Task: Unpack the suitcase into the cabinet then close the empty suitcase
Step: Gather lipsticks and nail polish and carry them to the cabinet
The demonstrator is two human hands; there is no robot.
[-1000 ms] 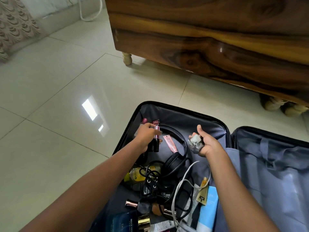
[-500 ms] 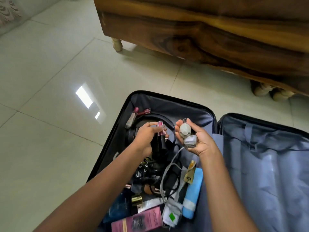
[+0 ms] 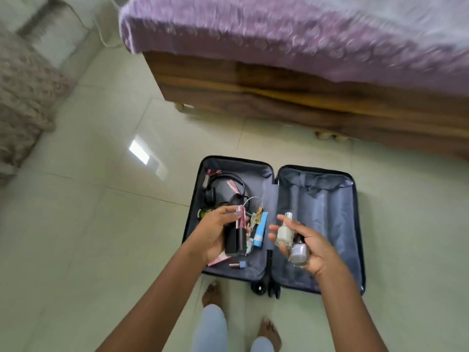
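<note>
The dark suitcase (image 3: pixel 354 224) lies open flat on the floor, grey lining showing. Its left half holds black headphones (image 3: pixel 212 193), a white cable, a blue tube (image 3: pixel 261 229), a pink box and several small cosmetics. Its right half looks bare. My left hand (image 3: pixel 213 232) is raised above the left half and grips a pink-and-black lip gloss tube with a black stick (image 3: pixel 237 235). My right hand (image 3: pixel 308 246) is up over the hinge area, holding two small nail polish bottles (image 3: pixel 291 241). No cabinet is in view.
A wooden bed frame (image 3: pixel 279 97) with a purple cover (image 3: pixel 253 29) stands just beyond the suitcase. A patterned curtain (image 3: pixel 22 97) hangs at the far left. My bare feet (image 3: pixel 210 293) stand on the pale floor tiles in front of the suitcase.
The view has risen well above the suitcase, as if I stood up. Both hands lifted away from the contents, still holding their items. The bed's top came into sight.
</note>
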